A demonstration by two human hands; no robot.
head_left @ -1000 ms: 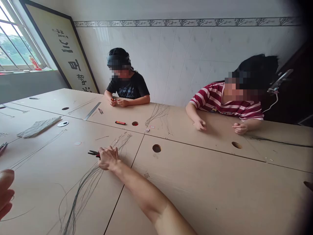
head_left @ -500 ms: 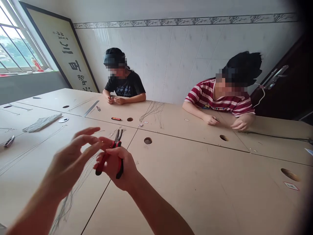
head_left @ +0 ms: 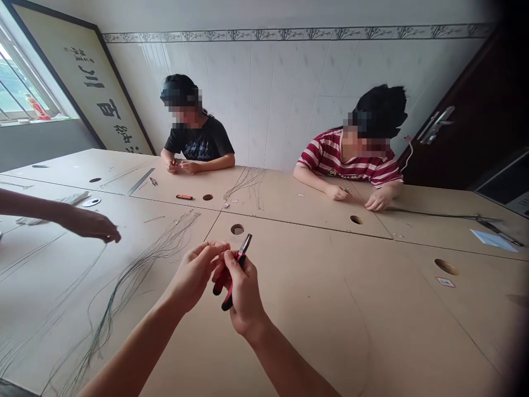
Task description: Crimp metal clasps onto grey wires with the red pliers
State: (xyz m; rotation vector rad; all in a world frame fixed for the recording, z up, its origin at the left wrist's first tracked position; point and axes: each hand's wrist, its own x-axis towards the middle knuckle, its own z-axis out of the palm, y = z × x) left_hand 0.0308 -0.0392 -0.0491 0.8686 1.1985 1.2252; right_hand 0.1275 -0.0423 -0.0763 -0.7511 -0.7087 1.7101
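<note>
My right hand (head_left: 243,292) is closed around red-handled pliers (head_left: 232,271), whose black jaws point up and away from me. My left hand (head_left: 194,273) is beside it, fingertips pinched together just left of the plier jaws; what they pinch is too small to make out. Both hands hover above the tan table (head_left: 330,309). A long bundle of thin wires (head_left: 124,286) lies on the table to the left of my hands.
Two people sit at the far side, one in a black shirt (head_left: 198,144), one in a striped shirt (head_left: 343,162), both with hands on the table. Another person's hand (head_left: 88,225) reaches in from the left. Round holes (head_left: 237,229) pierce the table; more wires (head_left: 248,184) lie farther back.
My hands have come closer together and moved right; the left fingers went from spread to pinched at the plier jaws. Another person's arm has entered from the left. The view has turned right.
</note>
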